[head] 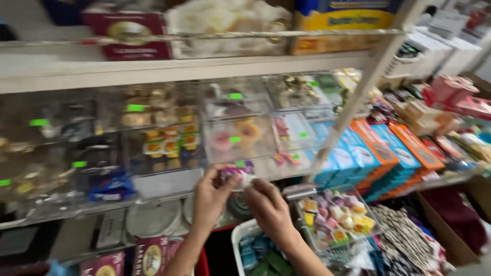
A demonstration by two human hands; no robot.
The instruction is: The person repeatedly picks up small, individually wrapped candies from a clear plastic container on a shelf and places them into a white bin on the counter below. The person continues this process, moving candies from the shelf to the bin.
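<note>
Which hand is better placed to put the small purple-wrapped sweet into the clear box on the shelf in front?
Probably the left hand: its fingertips pinch the purple-wrapped sweet right under the clear box. The right hand sits lower, touching the sweet's lower end only.

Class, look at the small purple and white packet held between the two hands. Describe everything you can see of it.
The small packet is purple and white and looks like a glossy wrapper. The picture is too blurred to show details. The left hand and right hand both pinch it at their fingertips, in front of a clear plastic shelf box of sweets.
</note>
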